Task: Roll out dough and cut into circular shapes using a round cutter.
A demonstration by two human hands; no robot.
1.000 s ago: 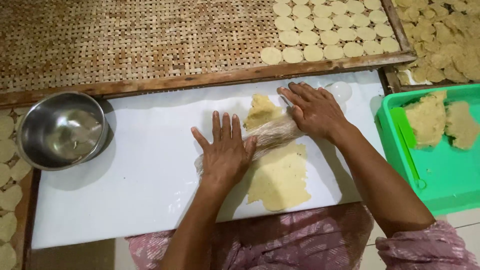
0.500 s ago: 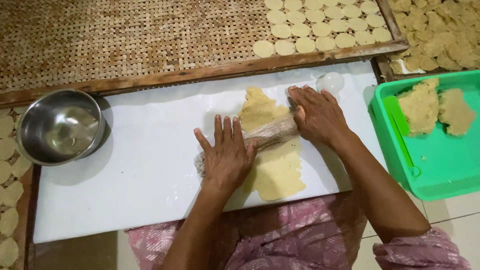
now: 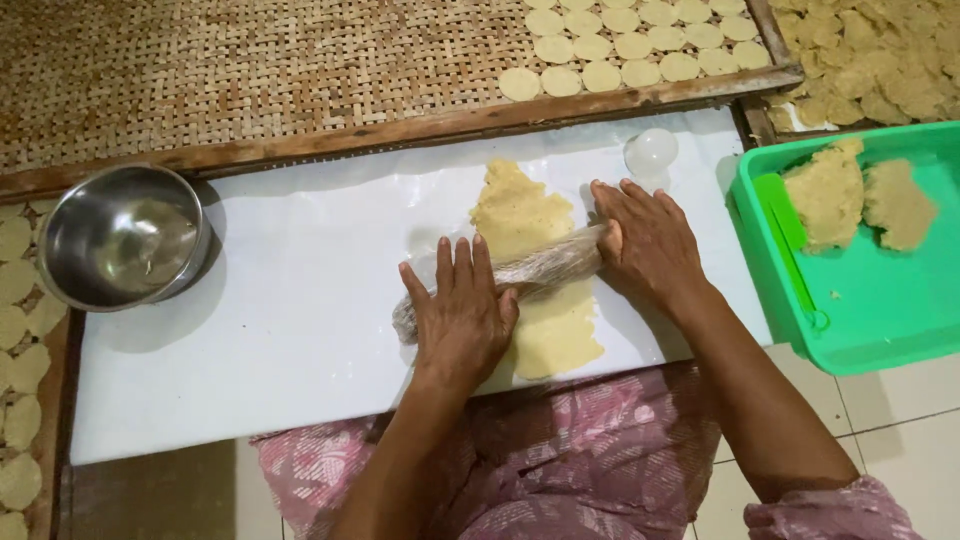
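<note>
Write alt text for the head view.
Left hand and right hand press a plastic-wrapped rolling pin across a yellow dough sheet on a white board; a steel bowl sits left, a green tray right.

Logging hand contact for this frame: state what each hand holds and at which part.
Neither hand grips anything. Left hand presses flat on the plastic-wrapped rolling pin near its left end; right hand presses its right end, over the dough.

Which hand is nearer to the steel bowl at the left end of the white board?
Left. The left hand presses the plastic-wrapped rolling pin mid-board, apart from the steel bowl. The right hand rests on the pin's far end, farther from the bowl.
</note>
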